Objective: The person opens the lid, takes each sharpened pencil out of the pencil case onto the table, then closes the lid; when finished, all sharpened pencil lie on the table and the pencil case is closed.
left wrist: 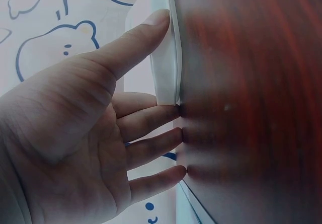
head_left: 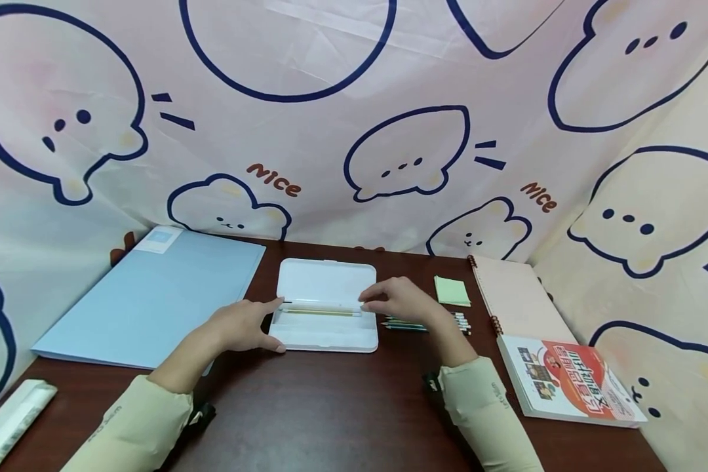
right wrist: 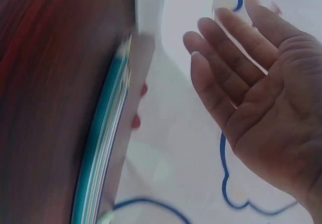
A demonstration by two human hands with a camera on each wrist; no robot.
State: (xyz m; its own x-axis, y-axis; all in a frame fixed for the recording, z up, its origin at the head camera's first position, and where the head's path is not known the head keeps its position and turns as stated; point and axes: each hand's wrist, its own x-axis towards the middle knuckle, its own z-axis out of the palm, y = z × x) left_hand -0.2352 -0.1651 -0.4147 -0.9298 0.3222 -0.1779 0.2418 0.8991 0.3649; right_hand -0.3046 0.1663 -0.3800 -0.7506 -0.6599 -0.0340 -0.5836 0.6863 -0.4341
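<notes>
A white pencil case (head_left: 324, 338) lies open on the table, its lid (head_left: 324, 278) tipped back. A slim yellowish pencil (head_left: 321, 313) lies lengthwise in it near the hinge. At the case's left end, my left hand (head_left: 242, 326) has its thumb along the front wall and its other fingers, nearly straight, at the side; the left wrist view shows the thumb touching the case (left wrist: 165, 78). My right hand (head_left: 402, 298) hovers over the case's right end with loosely bent fingers. Nothing shows between those fingers in the right wrist view.
Several pencils (head_left: 407, 324) lie right of the case, below green sticky notes (head_left: 452, 291). A spiral notebook (head_left: 525, 298) and a book (head_left: 566, 380) lie farther right. On the left are a blue folder (head_left: 153, 295) and a white wrapped packet (head_left: 14, 419). A patterned cloth (head_left: 318, 144) hangs behind.
</notes>
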